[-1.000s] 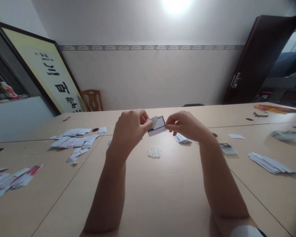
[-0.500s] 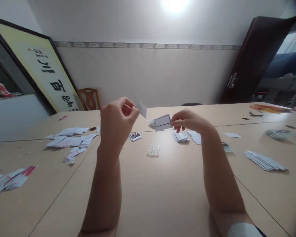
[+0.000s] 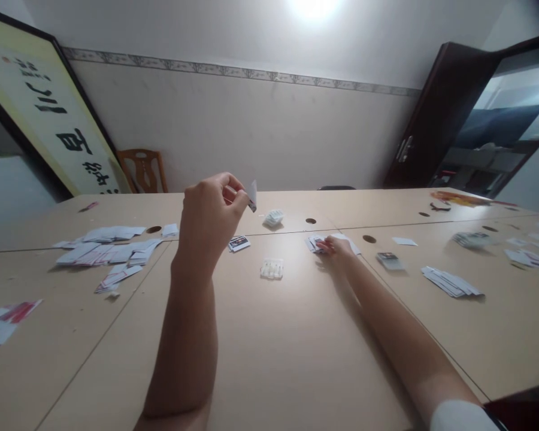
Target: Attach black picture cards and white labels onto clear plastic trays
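Head view: left hand [image 3: 211,212] up high above the table [image 3: 296,347], arm bent and standing tall, fingers curled in, pinching a small white slip [image 3: 252,195] between thumb and fingertips. Slip poking up and out to the right of the fingers, well off the table top.

Right hand [image 3: 335,246] stretched far out, arm long and low, lying flat on the table. Fingers down on a small pile of cards [image 3: 313,242], touching it; pinching or just pressing, cannot tell.

Clear plastic tray [image 3: 272,268] on the table between the two arms, touching neither. One printed card [image 3: 239,243] just under the raised left hand. Small white stack [image 3: 273,217] a bit farther back. Big spread of cards [image 3: 103,248] far to the left, a fanned row of cards [image 3: 451,282] far to the right.
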Motion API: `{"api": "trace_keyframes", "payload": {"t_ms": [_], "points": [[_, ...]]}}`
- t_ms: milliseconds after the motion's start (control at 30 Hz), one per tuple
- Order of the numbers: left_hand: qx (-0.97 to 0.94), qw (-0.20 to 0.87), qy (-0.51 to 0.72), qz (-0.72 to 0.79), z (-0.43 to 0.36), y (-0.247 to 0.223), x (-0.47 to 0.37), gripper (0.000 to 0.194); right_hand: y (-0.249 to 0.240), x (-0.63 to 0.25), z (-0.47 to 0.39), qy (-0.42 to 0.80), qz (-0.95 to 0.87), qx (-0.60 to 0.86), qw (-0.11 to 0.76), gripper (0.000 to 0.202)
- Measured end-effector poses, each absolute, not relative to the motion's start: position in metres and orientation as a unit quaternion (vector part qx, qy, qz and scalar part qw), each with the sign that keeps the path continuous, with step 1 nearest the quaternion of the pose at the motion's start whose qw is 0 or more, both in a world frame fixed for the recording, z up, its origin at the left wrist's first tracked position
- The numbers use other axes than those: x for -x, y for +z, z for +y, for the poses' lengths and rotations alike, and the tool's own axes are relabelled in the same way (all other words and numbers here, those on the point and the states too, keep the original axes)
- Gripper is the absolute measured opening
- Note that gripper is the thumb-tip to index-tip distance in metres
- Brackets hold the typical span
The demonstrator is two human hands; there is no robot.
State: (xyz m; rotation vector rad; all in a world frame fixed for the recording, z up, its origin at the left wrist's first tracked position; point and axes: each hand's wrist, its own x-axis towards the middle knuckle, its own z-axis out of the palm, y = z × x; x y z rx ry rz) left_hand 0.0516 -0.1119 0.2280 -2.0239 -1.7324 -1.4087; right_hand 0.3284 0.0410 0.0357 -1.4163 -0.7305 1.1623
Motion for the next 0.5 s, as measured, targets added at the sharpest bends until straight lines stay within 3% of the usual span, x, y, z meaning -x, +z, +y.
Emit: {"api": "trace_keyframes", "payload": {"t_ms": [200, 333, 433, 500], "points": [[0.67, 0.046, -0.465, -0.577, -0.112, 0.227, -0.049, 0.015, 0.032, -0.331, 0.028, 0.452, -0.349, 0.646, 0.507, 0.023], [0.663, 0.042, -0.462, -0.587, -0.11, 0.226, -0.047, 0.015, 0.081, -0.328, 0.009, 0.421, -0.421, 0.628, 0.501, 0.029], [0.664, 0.035, -0.457, -0.591, -0.108, 0.226, -0.046, 0.014, 0.145, -0.326, -0.032, 0.332, -0.543, 0.459, 0.62, 0.027], [0.664, 0.032, -0.448, -0.597, -0.106, 0.225, -0.046, 0.014, 0.183, -0.329, -0.067, 0.238, -0.626, 0.35, 0.655, 0.021]]}}
